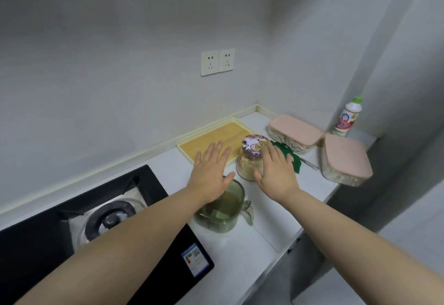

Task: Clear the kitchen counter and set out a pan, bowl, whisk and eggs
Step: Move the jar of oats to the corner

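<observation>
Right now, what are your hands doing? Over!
Both open: left hand, right hand, either side of jar. No pan on counter yet. Green jug under left wrist.

Counter (240, 252), left end: black glass hob (36, 244) set in, one burner (113, 218) showing, sticker (195, 259) at its near right corner.

Back edge, middle: yellow tray (228, 134) with a wood-grain floor, lying flat along the wall.

At the tray's near right corner: clear jar (245, 168), upright, pale grainy fill, cartoon-dog lid. Contact with the tray: cannot tell.

Just in front of the jar, beside the hob's right edge: green see-through jug (223, 213), yellowish liquid inside, handle to the right.

Right of the jar: dark green flat item (296, 163), partly hidden.

Back right corner: two clear boxes with pink lids (295, 130) (344, 158), side by side. White bottle (346, 117), green cap, upright behind them.

Wall above the tray: double socket (217, 62).
</observation>
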`<state>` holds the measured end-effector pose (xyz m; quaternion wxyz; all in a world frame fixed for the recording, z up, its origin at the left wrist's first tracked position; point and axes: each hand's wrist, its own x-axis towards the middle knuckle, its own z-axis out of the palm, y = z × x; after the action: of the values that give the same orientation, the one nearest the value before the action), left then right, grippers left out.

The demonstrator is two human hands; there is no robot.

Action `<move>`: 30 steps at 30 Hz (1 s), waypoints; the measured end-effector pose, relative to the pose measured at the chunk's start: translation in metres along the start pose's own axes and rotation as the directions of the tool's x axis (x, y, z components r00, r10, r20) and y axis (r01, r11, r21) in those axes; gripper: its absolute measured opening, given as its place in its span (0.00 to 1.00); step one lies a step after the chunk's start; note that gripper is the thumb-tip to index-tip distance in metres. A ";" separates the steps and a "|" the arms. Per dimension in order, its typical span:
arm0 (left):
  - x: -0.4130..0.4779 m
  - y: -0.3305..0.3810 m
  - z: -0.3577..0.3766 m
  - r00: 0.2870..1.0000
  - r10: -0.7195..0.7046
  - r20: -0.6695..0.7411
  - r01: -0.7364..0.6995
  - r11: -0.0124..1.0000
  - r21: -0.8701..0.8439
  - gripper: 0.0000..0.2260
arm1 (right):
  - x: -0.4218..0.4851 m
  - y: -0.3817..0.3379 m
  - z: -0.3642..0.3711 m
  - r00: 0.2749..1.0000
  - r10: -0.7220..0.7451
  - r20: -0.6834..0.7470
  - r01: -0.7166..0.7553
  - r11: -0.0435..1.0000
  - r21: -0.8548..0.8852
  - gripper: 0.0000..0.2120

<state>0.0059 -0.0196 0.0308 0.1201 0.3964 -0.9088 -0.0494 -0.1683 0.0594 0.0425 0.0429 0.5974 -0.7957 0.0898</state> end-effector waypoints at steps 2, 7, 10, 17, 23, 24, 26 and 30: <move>0.025 0.006 0.008 1.000 -0.013 0.009 0.013 1.000 -0.022 0.29 | 0.026 0.016 0.004 1.000 -0.016 0.012 0.016 1.000 0.020 0.32; 0.076 0.012 0.031 0.998 -0.061 0.029 0.064 0.993 -0.104 0.30 | 0.078 0.053 0.017 0.998 -0.068 0.017 0.062 0.970 0.234 0.34; 0.107 0.015 0.049 0.990 -0.104 0.090 0.126 0.953 -0.277 0.36 | 0.111 0.077 0.028 0.981 -0.037 0.188 -0.072 0.837 0.543 0.43; 0.152 0.013 0.082 0.895 -0.195 0.400 0.418 0.676 -0.606 0.49 | 0.152 0.111 0.054 0.865 -0.165 0.475 -0.243 0.690 0.682 0.56; 0.171 0.004 0.111 0.897 -0.176 0.404 0.412 0.661 -0.627 0.48 | 0.170 0.125 0.086 0.798 -0.344 0.496 -0.163 0.668 0.726 0.50; 0.173 0.002 0.114 0.899 -0.160 0.407 0.404 0.664 -0.629 0.49 | 0.174 0.127 0.092 0.787 -0.361 0.500 -0.162 0.662 0.732 0.50; 0.176 -0.001 0.117 0.901 -0.123 0.416 0.388 0.654 -0.649 0.49 | 0.180 0.130 0.104 0.765 -0.392 0.512 -0.160 0.654 0.740 0.50; 0.180 -0.006 0.125 0.890 -0.094 0.447 0.410 0.597 -0.690 0.47 | 0.186 0.135 0.122 0.734 -0.429 0.527 -0.188 0.617 0.764 0.48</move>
<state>-0.1402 -0.1558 -0.0584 0.0978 0.4172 -0.7385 -0.5205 -0.3460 -0.1033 -0.0565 -0.5001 0.6017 -0.5895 0.2007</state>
